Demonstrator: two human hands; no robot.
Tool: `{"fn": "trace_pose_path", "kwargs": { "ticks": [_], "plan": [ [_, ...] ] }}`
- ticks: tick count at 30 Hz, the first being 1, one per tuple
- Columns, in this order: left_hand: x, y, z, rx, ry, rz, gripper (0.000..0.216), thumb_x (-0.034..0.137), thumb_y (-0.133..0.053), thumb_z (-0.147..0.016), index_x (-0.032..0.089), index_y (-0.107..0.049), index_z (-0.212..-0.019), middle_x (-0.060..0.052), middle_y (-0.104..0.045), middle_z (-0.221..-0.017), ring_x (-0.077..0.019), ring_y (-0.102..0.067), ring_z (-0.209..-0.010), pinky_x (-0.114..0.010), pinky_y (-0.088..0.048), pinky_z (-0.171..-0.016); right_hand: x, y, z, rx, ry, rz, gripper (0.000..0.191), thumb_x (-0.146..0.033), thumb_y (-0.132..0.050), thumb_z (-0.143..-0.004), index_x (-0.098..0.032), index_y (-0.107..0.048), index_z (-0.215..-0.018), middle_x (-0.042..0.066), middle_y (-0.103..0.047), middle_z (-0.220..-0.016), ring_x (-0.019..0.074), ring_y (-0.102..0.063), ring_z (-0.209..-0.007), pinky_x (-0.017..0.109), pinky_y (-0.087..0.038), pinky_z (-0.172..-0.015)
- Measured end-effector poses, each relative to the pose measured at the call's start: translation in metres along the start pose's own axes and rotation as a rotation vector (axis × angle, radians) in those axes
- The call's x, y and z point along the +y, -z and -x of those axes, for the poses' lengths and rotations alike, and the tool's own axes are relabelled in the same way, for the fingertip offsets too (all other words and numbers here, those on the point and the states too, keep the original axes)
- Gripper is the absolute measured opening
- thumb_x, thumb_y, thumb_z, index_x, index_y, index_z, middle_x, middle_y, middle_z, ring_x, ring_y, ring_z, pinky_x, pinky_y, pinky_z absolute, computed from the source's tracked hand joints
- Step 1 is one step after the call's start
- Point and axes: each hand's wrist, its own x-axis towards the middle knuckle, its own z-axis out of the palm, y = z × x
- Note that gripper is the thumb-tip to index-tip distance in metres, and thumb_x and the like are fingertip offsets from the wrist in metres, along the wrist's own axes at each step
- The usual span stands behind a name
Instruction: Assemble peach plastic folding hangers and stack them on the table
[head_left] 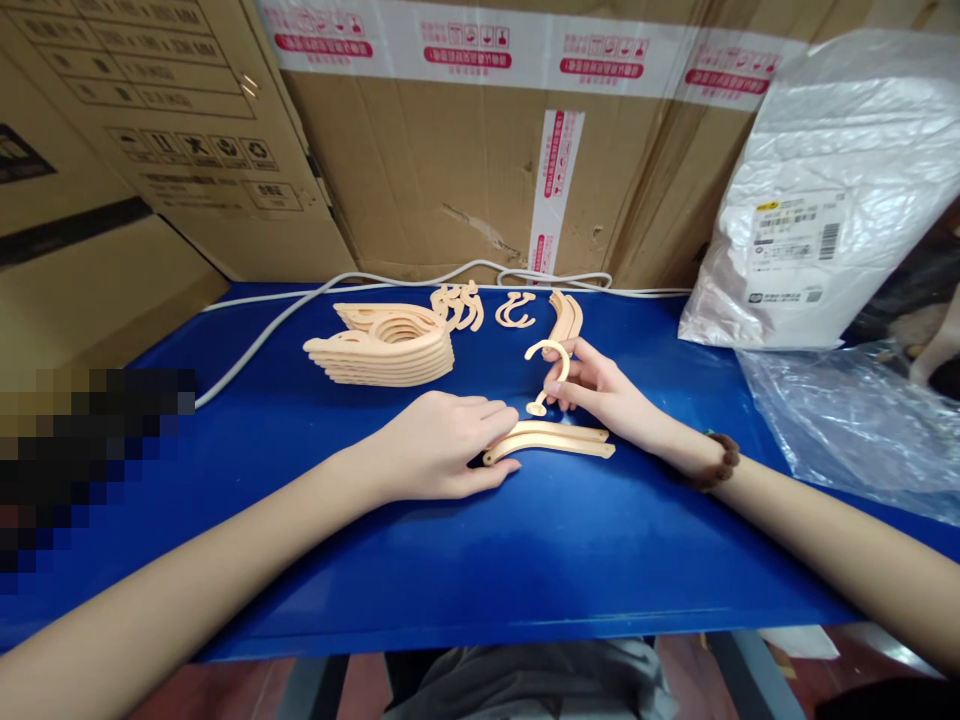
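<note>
- The blue tabletop (525,560) carries a stack of hanger pieces (390,345) by its far edge, within reach.
- The left hand (442,445) has its grip closed over the curved arms (562,440), pinning them mid-tabletop.
- The right hand (607,390) has its grip pinched on a hook (551,365), held upright just beyond the arms.

The left hand (442,445) covers the left ends of the two curved pieces (559,440), so its grip there cannot be told. Fingers of the right hand (607,395) hide the lower stem of the hook (551,360). A pixelated patch (82,460) blots out the left end of the tabletop (525,560). The boxes (450,150) run off the top edge and the bag (825,200) off the right. The print on its label (795,250) is too small to read.
</note>
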Motion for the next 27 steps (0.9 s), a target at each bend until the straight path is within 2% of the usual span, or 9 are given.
{"fn": "trace_pose_path", "kwargs": {
  "ticks": [5, 9, 11, 18, 22, 25, 27],
  "plan": [
    [0.002, 0.0005, -0.0016, 0.015, -0.02, -0.073, 0.02, 0.038, -0.049, -0.095, 0.019, -0.05, -0.088, -0.004, -0.06, -0.089, -0.0192, -0.054, -0.082, -0.029, -0.039, -0.063, 0.0005, -0.0002, 0.0006, -0.006, -0.007, -0.006, 0.047, -0.027, -0.063, -0.083, -0.021, -0.039, -0.123, -0.004, -0.061, -0.077, 0.0109, -0.055, -0.066, 0.026, -0.045, -0.063],
    [-0.0001, -0.0009, -0.0044, 0.035, -0.024, -0.008, 0.02, 0.038, -0.053, -0.093, 0.018, -0.051, -0.092, -0.008, -0.059, -0.111, -0.023, -0.052, -0.101, -0.033, -0.044, -0.08, 0.0011, -0.0005, 0.0007, -0.011, 0.006, -0.014, 0.051, -0.027, -0.062, -0.083, -0.022, -0.038, -0.128, -0.004, -0.061, -0.078, 0.0108, -0.056, -0.067, 0.026, -0.046, -0.063],
    [-0.001, -0.0017, -0.0045, 0.051, -0.023, 0.03, 0.018, 0.036, -0.053, -0.093, 0.018, -0.051, -0.091, -0.009, -0.058, -0.117, -0.0237, -0.051, -0.106, -0.034, -0.044, -0.085, 0.0008, -0.0008, 0.0009, -0.011, 0.009, -0.008, 0.05, -0.027, -0.062, -0.084, -0.022, -0.038, -0.128, -0.005, -0.06, -0.078, 0.0103, -0.055, -0.066, 0.026, -0.046, -0.063],
    [0.0003, -0.0033, -0.0038, 0.036, -0.042, 0.036, 0.016, 0.032, -0.049, -0.095, 0.017, -0.053, -0.089, -0.009, -0.059, -0.11, -0.0221, -0.052, -0.096, -0.034, -0.045, -0.08, 0.0001, -0.0003, 0.0023, -0.003, 0.01, -0.001, 0.05, -0.026, -0.061, -0.087, -0.021, -0.038, -0.131, -0.004, -0.06, -0.078, 0.01, -0.054, -0.067, 0.025, -0.045, -0.062],
    [0.001, -0.0021, -0.0042, 0.046, -0.06, 0.073, 0.016, 0.03, -0.049, -0.095, 0.016, -0.055, -0.087, -0.009, -0.059, -0.111, -0.0219, -0.052, -0.096, -0.034, -0.044, -0.081, 0.0026, 0.0008, 0.0013, -0.021, 0.038, -0.03, 0.059, -0.023, -0.062, -0.086, -0.023, -0.032, -0.136, -0.004, -0.061, -0.079, 0.0112, -0.056, -0.07, 0.026, -0.046, -0.063],
    [0.0013, -0.0001, -0.0037, 0.066, -0.029, 0.236, 0.014, 0.029, -0.052, -0.094, 0.017, -0.057, -0.088, -0.006, -0.062, -0.105, -0.0192, -0.053, -0.093, -0.031, -0.043, -0.079, 0.0042, 0.0015, -0.0003, -0.025, 0.051, -0.053, 0.063, -0.022, -0.063, -0.085, -0.023, -0.03, -0.138, -0.004, -0.062, -0.079, 0.0112, -0.057, -0.069, 0.025, -0.046, -0.062],
    [0.001, 0.0011, -0.0038, 0.091, 0.079, 0.45, 0.014, 0.031, -0.057, -0.093, 0.018, -0.059, -0.09, -0.003, -0.063, -0.096, -0.0163, -0.054, -0.085, -0.029, -0.043, -0.075, 0.0046, 0.0019, -0.0011, -0.025, 0.051, -0.057, 0.064, -0.022, -0.064, -0.084, -0.023, -0.029, -0.138, -0.004, -0.063, -0.079, 0.011, -0.058, -0.068, 0.025, -0.046, -0.062]
  ]
}}
